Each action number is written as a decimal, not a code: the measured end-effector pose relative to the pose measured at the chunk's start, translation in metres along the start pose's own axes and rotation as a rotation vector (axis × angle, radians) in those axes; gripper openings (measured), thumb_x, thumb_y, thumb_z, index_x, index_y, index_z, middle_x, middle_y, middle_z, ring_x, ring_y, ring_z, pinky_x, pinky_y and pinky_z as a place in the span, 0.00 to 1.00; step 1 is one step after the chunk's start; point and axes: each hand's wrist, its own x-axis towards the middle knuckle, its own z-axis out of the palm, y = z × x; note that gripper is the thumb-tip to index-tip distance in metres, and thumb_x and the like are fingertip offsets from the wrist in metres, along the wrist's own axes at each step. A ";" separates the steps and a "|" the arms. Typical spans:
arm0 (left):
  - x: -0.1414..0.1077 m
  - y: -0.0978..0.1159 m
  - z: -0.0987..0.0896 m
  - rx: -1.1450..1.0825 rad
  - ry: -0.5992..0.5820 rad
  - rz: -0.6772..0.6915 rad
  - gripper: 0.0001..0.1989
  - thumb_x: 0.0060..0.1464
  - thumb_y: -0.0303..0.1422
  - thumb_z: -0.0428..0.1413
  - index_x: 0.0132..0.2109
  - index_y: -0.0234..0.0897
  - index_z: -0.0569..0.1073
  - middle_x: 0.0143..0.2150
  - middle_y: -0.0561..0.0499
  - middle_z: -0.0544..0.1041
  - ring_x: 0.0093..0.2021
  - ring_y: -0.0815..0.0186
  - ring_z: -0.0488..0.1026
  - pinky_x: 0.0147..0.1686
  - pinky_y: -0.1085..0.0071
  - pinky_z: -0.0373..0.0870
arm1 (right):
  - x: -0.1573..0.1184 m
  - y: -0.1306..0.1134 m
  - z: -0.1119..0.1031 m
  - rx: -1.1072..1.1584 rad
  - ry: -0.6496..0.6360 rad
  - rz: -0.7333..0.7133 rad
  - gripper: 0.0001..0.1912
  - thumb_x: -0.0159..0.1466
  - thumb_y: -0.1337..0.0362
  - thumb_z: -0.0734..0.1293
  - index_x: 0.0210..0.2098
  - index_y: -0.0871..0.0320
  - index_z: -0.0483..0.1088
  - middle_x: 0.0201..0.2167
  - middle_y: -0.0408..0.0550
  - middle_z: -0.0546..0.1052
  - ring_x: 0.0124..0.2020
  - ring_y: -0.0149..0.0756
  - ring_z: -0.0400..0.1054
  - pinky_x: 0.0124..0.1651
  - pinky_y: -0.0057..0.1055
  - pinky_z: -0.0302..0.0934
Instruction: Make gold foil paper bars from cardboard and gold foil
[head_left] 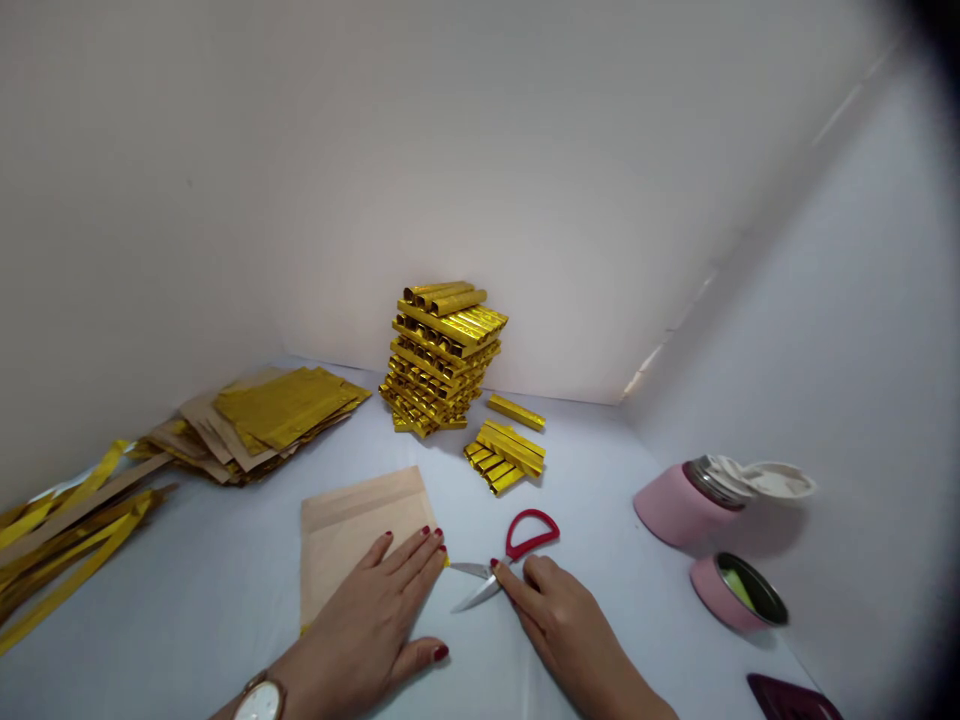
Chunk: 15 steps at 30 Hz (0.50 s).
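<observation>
A square brown sheet (349,520) with bits of gold at its edges lies on the pale table in front of me. My left hand (390,600) rests flat on its lower right part, fingers stretched out. Just right of the sheet, my right hand (559,605) is closed on the scissors (531,533), which have red handles. One red loop shows above the hand; the rest of the handle is hidden by the fingers. The blades are apart and point left, the upper tip close to the sheet's edge near my left fingertips.
Gold tubes are stacked crosswise (442,360) at the back, with a smaller pile (506,455) in front. Gold and brown sheets (292,410) and strips (82,540) lie left. A pink flask (686,505), pink bowl (731,595) and dark red object (791,698) are right.
</observation>
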 end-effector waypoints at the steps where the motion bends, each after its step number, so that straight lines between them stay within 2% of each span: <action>1: 0.000 0.000 0.000 0.007 0.000 0.001 0.35 0.62 0.53 0.41 0.68 0.41 0.44 0.69 0.43 0.46 0.67 0.52 0.45 0.62 0.46 0.45 | -0.003 0.001 0.000 0.010 -0.002 0.005 0.20 0.64 0.73 0.61 0.55 0.56 0.65 0.33 0.50 0.70 0.31 0.38 0.68 0.33 0.34 0.66; 5: -0.001 -0.002 0.003 0.035 0.013 0.015 0.34 0.63 0.53 0.39 0.69 0.41 0.42 0.69 0.44 0.46 0.67 0.53 0.45 0.62 0.46 0.45 | -0.010 0.003 0.000 0.028 0.037 0.015 0.19 0.66 0.72 0.57 0.55 0.58 0.65 0.32 0.51 0.70 0.31 0.38 0.68 0.32 0.33 0.66; 10: -0.005 -0.004 0.010 0.053 0.070 0.018 0.36 0.63 0.53 0.41 0.69 0.38 0.40 0.68 0.42 0.48 0.67 0.52 0.48 0.62 0.47 0.46 | -0.005 0.002 0.004 -0.004 0.106 0.015 0.19 0.66 0.73 0.55 0.55 0.61 0.65 0.31 0.52 0.70 0.30 0.38 0.68 0.31 0.32 0.67; 15: -0.003 -0.005 0.012 0.049 0.118 0.031 0.37 0.62 0.52 0.43 0.69 0.38 0.42 0.68 0.41 0.51 0.66 0.51 0.50 0.62 0.49 0.45 | 0.002 -0.003 0.006 -0.043 0.087 0.045 0.19 0.65 0.73 0.57 0.55 0.59 0.66 0.32 0.51 0.71 0.30 0.38 0.68 0.31 0.32 0.67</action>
